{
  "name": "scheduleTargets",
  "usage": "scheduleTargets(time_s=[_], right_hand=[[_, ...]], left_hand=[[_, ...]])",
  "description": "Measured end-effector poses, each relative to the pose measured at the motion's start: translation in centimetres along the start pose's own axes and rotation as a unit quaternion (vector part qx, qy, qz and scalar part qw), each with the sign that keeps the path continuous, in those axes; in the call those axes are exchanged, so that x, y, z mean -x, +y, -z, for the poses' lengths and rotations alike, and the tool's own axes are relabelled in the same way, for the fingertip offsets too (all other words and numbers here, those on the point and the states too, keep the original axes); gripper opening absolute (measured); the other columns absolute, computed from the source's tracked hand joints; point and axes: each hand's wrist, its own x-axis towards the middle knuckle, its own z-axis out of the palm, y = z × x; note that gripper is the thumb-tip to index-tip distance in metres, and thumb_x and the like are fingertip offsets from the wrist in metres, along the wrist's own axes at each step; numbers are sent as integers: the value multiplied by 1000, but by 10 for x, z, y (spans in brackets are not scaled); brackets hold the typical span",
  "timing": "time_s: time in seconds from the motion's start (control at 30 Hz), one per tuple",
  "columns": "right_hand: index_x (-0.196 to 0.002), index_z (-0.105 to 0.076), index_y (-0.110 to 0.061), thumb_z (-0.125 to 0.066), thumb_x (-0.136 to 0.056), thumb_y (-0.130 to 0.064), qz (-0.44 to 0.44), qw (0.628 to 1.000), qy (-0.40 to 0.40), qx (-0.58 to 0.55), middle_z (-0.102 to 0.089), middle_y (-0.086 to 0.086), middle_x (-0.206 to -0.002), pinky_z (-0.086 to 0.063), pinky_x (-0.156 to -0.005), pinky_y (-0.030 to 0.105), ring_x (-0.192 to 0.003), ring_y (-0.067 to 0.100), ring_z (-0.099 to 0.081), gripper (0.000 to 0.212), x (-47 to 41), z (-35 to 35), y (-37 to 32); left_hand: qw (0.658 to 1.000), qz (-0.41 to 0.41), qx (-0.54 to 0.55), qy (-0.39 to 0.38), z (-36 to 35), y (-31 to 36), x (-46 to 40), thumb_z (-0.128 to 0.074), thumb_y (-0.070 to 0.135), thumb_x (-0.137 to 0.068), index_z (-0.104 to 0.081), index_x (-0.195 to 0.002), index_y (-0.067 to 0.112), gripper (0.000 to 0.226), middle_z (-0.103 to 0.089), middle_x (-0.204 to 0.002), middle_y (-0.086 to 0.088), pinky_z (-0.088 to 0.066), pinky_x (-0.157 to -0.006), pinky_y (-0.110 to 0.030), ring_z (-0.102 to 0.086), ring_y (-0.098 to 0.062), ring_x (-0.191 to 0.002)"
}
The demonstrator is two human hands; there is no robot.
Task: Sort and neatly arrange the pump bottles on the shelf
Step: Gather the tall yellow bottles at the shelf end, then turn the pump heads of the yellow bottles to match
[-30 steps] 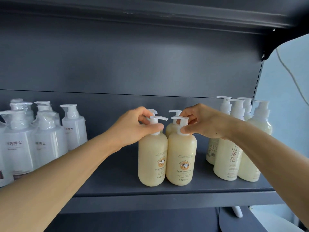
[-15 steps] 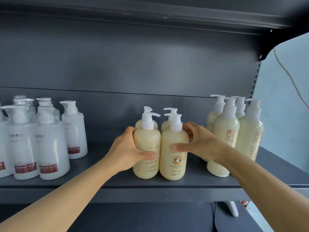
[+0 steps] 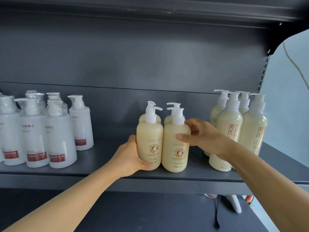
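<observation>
Four cream bottles: two in front, two behind, upright mid-shelf [image 3: 100, 171].
Left hand [image 3: 129, 158]: wraps the left front bottle [image 3: 149, 139] low on its side.
Right hand [image 3: 203, 138]: grips the right front bottle [image 3: 175, 148], thumb across its front.
White bottles [image 3: 35, 131]: grouped at left.
Tall yellow bottles [image 3: 234, 121]: grouped at right.
</observation>
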Motion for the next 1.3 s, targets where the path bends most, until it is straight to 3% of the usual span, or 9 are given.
scheduleTargets(time_s=[0.7, 0.9, 1.1, 1.3], right_hand=[[-132, -45, -19, -66, -85, -37, -15, 999, 2, 49, -59, -1, -121, -48, -100, 42, -111, 18, -57, 55, 9, -2, -8], [-132, -45, -18, -68, -84, -36, -10, 991, 84, 105, -56, -2, -122, -45, -98, 33, -112, 17, -56, 56, 21, 5, -30], [-127, -50, -20, -69, -82, -36, 26, 980, 158, 115, -56, -4, -119, -44, -94, 29, -111, 15, -55, 52, 35, -10, -73], [-122, -55, -20, -69, -82, -33, 52, 977, 182, 101, -59, -5, -115, -40, -85, 25, -105, 13, -56, 44, 43, -57, -119]], left_hand=[[999, -10, -42, -34, 5, -1, -3, -86, 33, -61, -41, -128, 23, 81, -57, -122, 10, -46, -85, -25, -56, -9, -106], [996, -26, -78, -37, 23, 3, 2, -80, 25, -71, -43, -126, 21, 67, -58, -120, 5, -50, -91, -30, -58, -12, -105], [986, -41, -154, -47, 51, -4, 18, -75, 30, -76, -29, -141, 23, 81, -47, -139, 0, -47, -98, -34, -51, -16, -120], [986, -45, -153, -44, 99, -36, 51, -72, 31, -78, -30, -140, 24, 75, -47, -139, 0, -47, -97, -34, -51, -17, -119]])
